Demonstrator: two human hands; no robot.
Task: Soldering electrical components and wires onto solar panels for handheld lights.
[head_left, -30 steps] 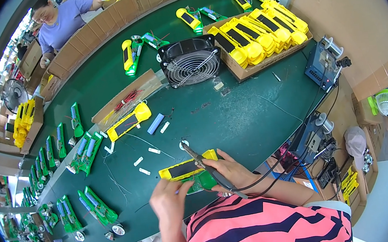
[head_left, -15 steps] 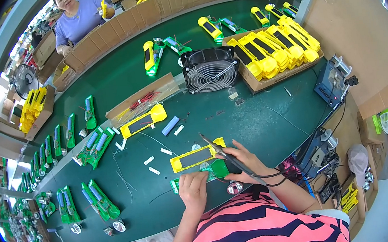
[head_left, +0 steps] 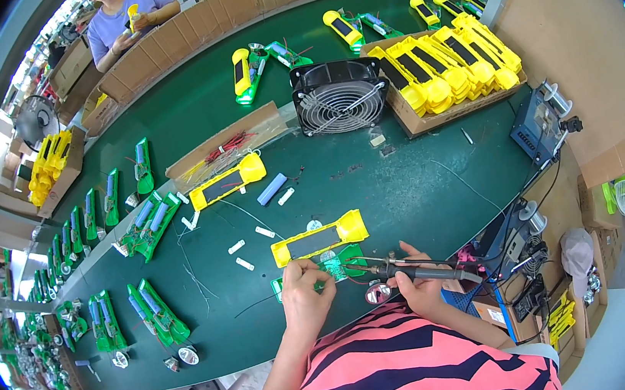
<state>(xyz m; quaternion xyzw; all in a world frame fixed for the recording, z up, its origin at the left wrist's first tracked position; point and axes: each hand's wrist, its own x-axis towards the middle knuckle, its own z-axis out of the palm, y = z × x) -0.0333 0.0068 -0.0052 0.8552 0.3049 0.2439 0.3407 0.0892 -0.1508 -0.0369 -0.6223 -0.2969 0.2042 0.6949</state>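
Observation:
My right hand (head_left: 422,290) grips a soldering iron (head_left: 421,272), its tip over the circuit board (head_left: 333,265) in a green lamp housing (head_left: 351,254). My left hand (head_left: 307,297) is closed at the housing's left part, fingertips pinched together; what they hold is hidden. A thin dark wire runs out to the left of that hand. Just beyond the housing lies a yellow casing (head_left: 354,225) with a dark panel. A round reflector (head_left: 378,293) sits at the housing's near right, beside my right hand.
A black fan (head_left: 340,99) stands beyond, left of a carton (head_left: 465,112) of yellow casings. Soldering stations (head_left: 540,127) line the right edge. Blue cells (head_left: 272,189), white strips and loose wires lie on the left, with several green housings (head_left: 158,313). A co-worker (head_left: 127,20) sits across.
My right hand has lowered and turned the soldering iron, bringing its tip from above the yellow casing down to the circuit board. My left hand stays at the green housing.

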